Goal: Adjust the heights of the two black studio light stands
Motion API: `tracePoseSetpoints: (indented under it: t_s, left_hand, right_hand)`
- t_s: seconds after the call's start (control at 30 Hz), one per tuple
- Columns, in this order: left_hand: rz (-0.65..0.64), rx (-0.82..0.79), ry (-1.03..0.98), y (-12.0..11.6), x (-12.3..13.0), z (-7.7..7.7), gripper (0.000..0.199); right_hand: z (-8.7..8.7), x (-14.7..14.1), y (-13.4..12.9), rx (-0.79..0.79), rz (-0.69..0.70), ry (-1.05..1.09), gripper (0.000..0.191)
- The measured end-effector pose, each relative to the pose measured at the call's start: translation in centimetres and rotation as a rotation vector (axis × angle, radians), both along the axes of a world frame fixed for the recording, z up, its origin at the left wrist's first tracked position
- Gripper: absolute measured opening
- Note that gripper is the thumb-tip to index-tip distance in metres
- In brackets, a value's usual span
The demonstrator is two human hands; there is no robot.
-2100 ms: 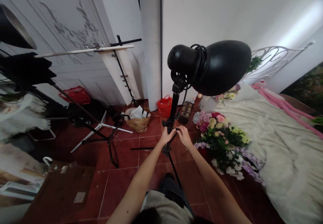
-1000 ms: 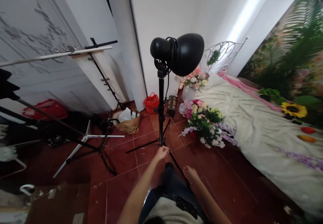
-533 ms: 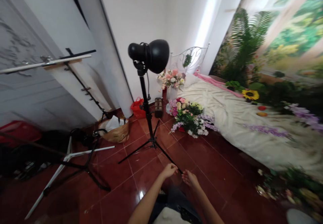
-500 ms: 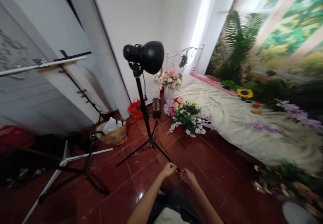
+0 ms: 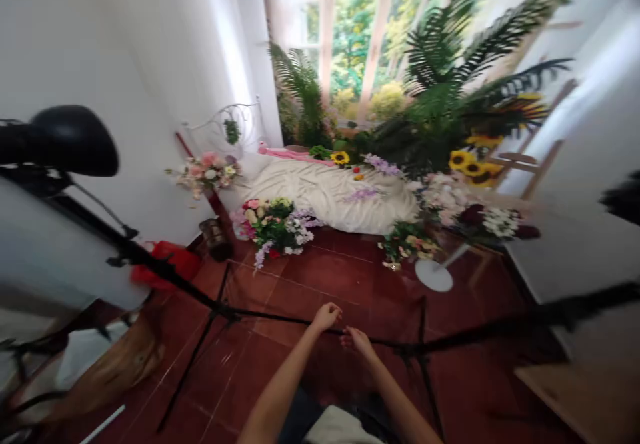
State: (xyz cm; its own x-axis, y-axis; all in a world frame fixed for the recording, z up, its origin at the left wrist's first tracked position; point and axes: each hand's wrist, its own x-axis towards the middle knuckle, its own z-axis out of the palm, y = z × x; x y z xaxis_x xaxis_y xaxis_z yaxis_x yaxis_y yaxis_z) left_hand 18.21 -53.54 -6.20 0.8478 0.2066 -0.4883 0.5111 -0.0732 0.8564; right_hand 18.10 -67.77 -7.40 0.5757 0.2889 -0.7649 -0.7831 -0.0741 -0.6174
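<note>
My left hand is held out low in front of me, its fingers loosely bent and apart, with nothing visible in it. Close by on the right, my right hand has its fingers partly stretched toward the left one. A small gap separates the two hands. Behind them runs a thin black leg of a light stand, and I cannot make out any contact with it. The stand's black lamp head is at the left.
A bed with a cream cover stands ahead, with a flower bouquet before it. A second black stand reaches in from the right. Left are a red bag and a basket. A round white base stands on the tiled floor.
My view has swung right, so the lamp stand shifts to the left edge and the palm, window backdrop and right stand appear. Both hands stay close together in front of me.
</note>
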Motion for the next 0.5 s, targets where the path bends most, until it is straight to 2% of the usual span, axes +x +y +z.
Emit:
tracePoseSetpoints:
  t_s: [0.1, 0.23, 0.37, 0.5]
  left_hand:
    - [-0.192, -0.066, -0.082, -8.3, 3.3, 1.0, 0.024]
    - [-0.416, -0.162, -0.265, -19.2, 6.9, 3.7, 0.031]
    - [-0.505, -0.210, -0.486, -28.0, 10.3, 8.3, 0.040]
    - [-0.464, -0.228, -0.682, -34.7, 13.7, 13.6, 0.054]
  right_hand:
    - [0.8, 1.2, -8.8, -0.053, -0.200, 0.023, 0.021]
    - [2.6, 2.6, -19.1, 0.076, -0.461, 0.057, 0.019]
    - [5.3, 4.7, -27.1, 0.240, -0.640, 0.079, 0.019]
    - [8.8, 6.8, -32.9, 0.518, -0.705, 0.008, 0.024]
